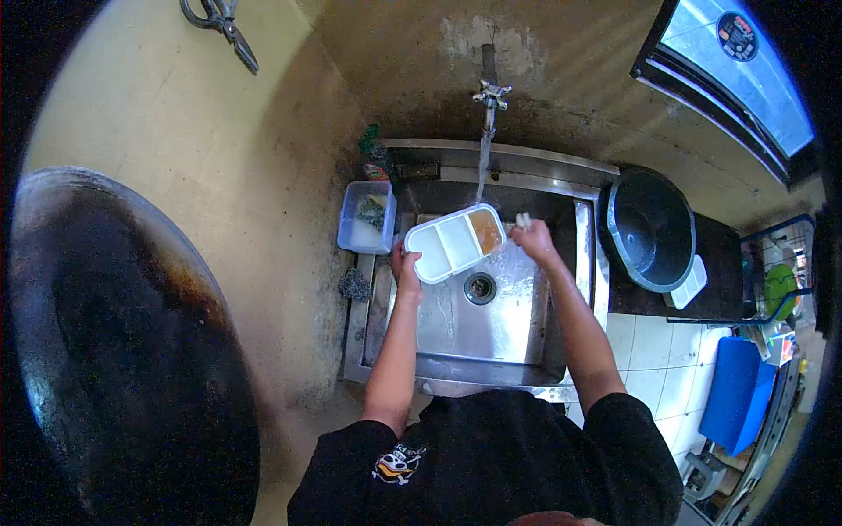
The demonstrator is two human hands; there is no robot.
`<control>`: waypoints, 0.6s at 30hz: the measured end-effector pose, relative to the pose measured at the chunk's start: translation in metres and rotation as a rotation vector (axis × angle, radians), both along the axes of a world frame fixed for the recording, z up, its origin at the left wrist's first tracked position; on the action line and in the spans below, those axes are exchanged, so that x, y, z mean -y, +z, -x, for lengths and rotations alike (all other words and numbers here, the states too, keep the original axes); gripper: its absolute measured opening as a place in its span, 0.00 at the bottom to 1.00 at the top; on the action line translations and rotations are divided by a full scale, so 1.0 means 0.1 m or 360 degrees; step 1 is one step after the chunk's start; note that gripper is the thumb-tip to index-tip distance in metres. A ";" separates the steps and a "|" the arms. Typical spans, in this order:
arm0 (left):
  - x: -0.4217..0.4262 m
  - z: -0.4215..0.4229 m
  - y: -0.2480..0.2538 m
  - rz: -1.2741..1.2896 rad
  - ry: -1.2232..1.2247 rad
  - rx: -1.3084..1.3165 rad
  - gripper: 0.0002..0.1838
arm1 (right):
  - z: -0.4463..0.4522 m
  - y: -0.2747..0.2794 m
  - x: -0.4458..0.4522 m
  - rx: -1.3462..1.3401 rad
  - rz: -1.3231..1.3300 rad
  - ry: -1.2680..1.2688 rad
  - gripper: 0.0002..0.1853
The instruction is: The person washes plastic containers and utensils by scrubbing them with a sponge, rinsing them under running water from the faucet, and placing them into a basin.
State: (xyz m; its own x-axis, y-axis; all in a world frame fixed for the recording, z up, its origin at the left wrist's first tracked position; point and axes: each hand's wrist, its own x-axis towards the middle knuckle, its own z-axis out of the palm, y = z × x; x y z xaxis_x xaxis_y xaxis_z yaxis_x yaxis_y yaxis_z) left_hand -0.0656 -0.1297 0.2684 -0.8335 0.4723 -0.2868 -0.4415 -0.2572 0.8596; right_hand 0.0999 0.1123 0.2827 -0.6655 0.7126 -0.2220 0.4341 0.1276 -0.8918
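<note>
My left hand [408, 269] grips the near-left end of a white three-compartment food container [455, 243], tilted over the sink [517, 337]. The container's right compartment holds brownish-orange liquid; the other two look white inside. Water runs from the tap [489, 96] down to the container's far edge. Just right of the container, my right hand [533, 240] is closed on a small white thing [524, 219], too small to name. The sink's drain [480, 287] lies below the container.
Left of the sink stand a clear plastic tub [367, 230] with a sponge in it and a dark scouring pad [354, 284]. On the right counter sits a large black basin [651, 230], with a white lid-like piece [689, 284] beside it. Scissors [230, 31] hang on the wall.
</note>
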 end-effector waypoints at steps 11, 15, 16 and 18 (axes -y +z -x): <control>-0.09 -0.23 0.28 0.0648 0.0163 -0.0545 0.33 | 0.56 -0.11 0.85 0.0485 -0.0428 0.0042 0.16; -0.13 -0.29 0.39 0.0627 0.0168 -0.0592 0.33 | 0.51 -0.14 0.89 0.0368 -0.0487 -0.0163 0.11; -0.14 -0.28 0.33 0.0627 0.0173 -0.0592 0.33 | 0.47 -0.21 0.81 0.0396 -0.0444 -0.0084 0.10; -0.15 -0.22 0.22 0.0733 0.0181 -0.0774 0.33 | 0.34 -0.26 0.69 0.0125 -0.0094 -0.0136 0.10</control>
State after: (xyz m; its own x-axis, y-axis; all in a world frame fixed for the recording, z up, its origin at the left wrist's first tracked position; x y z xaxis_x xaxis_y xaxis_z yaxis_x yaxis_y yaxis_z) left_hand -0.0436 -0.1149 0.2905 -0.9559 0.2933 -0.0177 0.0311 0.1609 0.9865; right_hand 0.0661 0.0431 0.2568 -0.5838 0.7795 -0.2270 0.5141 0.1385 -0.8465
